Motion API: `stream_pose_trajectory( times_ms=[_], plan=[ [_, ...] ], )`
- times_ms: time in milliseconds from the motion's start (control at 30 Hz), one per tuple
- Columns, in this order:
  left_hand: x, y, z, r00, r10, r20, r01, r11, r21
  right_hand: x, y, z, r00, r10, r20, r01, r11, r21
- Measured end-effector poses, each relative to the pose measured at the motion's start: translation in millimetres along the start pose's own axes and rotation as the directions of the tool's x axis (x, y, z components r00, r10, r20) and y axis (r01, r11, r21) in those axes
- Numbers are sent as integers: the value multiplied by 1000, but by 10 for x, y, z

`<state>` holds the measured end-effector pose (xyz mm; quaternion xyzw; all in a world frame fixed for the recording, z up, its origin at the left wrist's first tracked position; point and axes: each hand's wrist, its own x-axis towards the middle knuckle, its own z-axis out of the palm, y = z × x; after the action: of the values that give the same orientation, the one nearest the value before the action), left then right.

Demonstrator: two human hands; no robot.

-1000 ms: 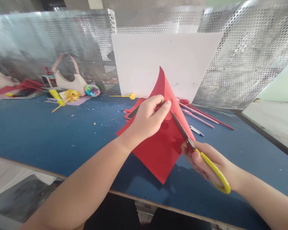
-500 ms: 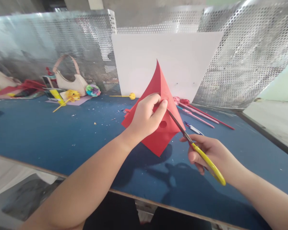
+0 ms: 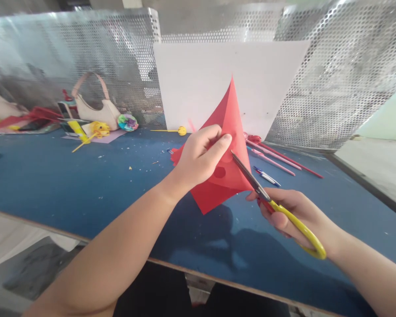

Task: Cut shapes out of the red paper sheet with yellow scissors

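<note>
A folded sheet of red paper (image 3: 232, 119) is pinched in my left hand (image 3: 203, 152) above the table, its pointed corner upward. A dark round spot, perhaps a hole, shows in the paper below my thumb. My right hand (image 3: 293, 215) grips yellow-handled scissors (image 3: 300, 229), with the blades pointing up and left. Their tip meets or lies close in front of the paper just beside my left thumb; I cannot tell whether the blades are cutting.
Behind the paper a white board (image 3: 191, 79) leans on a perforated metal screen (image 3: 330, 79). Pink and red sticks (image 3: 293, 163) and a pen (image 3: 267, 176) lie right on the blue table (image 3: 86, 189). A handbag (image 3: 97, 112), a yellow flower (image 3: 100, 129) and a multicoloured paper ball (image 3: 128, 123) are left.
The red paper has turned, its top corner shifting right and its lower corner left. The scissors' handles have moved right and down with my right hand and have spread wider.
</note>
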<state>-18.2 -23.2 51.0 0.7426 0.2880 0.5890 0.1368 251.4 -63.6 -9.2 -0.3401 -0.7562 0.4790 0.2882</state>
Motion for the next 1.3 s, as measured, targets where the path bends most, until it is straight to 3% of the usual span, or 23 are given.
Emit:
stream_pose_trajectory(
  times_ms=[200,667,867,1033,1300],
  plan=[
    [-16,41,15,999,23,-41,-20,998,61,-16,-49,21,998,-35,47,35,999,11],
    [5,-16,25,999,29,40,-32,996,87,-70,-37,24,998,35,52,-39,996,75],
    [1,-48,34,989,144,27,-146,986,79,-114,-35,31,997,51,59,-57,992,115],
    [10,-71,39,977,213,29,-215,966,140,-145,-11,15,997,28,74,-35,996,87],
    [6,-74,14,982,173,73,-179,980,86,-67,-56,-7,997,-12,79,14,1000,-27]
  ],
)
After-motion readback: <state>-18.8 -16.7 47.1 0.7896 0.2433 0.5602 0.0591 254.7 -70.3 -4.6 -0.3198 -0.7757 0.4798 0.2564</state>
